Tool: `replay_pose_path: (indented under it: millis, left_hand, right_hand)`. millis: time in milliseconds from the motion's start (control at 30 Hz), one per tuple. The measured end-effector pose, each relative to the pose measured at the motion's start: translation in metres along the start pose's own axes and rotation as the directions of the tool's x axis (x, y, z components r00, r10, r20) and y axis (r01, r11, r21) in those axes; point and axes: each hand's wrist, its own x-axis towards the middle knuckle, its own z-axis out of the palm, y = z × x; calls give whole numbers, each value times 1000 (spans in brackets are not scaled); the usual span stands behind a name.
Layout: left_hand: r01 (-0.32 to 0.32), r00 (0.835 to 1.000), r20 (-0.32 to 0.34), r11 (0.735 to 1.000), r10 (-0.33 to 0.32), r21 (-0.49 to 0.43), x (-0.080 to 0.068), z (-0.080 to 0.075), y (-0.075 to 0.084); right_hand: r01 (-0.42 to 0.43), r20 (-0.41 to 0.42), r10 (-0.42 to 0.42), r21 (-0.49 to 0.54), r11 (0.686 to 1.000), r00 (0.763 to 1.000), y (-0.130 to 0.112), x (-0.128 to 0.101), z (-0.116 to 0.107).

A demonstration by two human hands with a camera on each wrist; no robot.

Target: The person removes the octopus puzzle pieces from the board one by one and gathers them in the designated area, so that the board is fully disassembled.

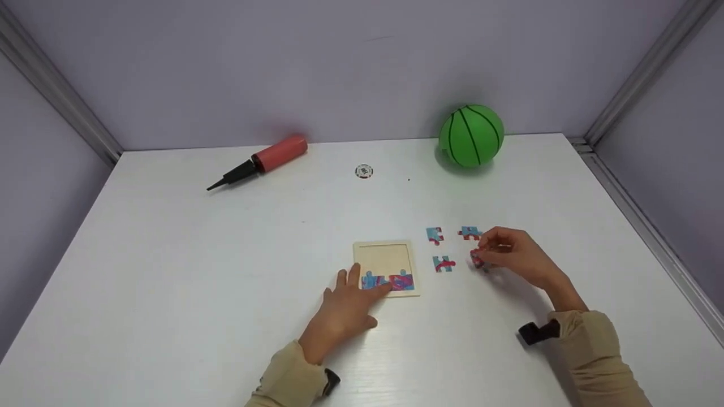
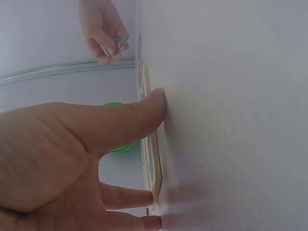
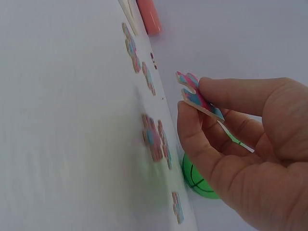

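Between thumb and fingertips, my right hand point(image 1: 517, 257) pinches a blue-and-red jigsaw piece point(image 3: 204, 105), raised above the tabletop in the right wrist view. Several loose jigsaw pieces point(image 1: 444, 263) lie on the table to the left of that hand and beneath it. My left hand point(image 1: 344, 308) is spread, with fingers over the lower left corner of a square wooden puzzle tray point(image 1: 415, 265). Blue-and-pink pieces point(image 1: 403, 281) fill the tray's bottom row, partly hidden by a finger. Bare wood shows above them. In the left wrist view the thumb point(image 2: 139, 118) lies alongside the tray's edge.
A green ball point(image 1: 474, 135) sits at the back right against the wall. Farther left are a round black-and-white chip point(image 1: 364, 171) and a red hand pump point(image 1: 280, 154) with a black nozzle. Walls enclose the white table point(image 1: 186, 271) at the back and sides.
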Motion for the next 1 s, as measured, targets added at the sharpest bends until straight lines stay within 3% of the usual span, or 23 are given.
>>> replay_pose_path:
  millis: [400,700,1000]
  left_hand:
    - [11,1000,10,997,-10,-79,-1,0,-2]
    - [14,1000,24,995,-12,-102,0,2,-2]
    - [6,1000,7,997,-5,-76,1,3,-2]
  right_hand:
    - [-54,-68,53,-7,999,996,18,-14,-32]
    - [-113,-71,102,-177,978,992,22,-15,-33]
    - [-149,-129,111,-345,927,985,19,-16,-28]
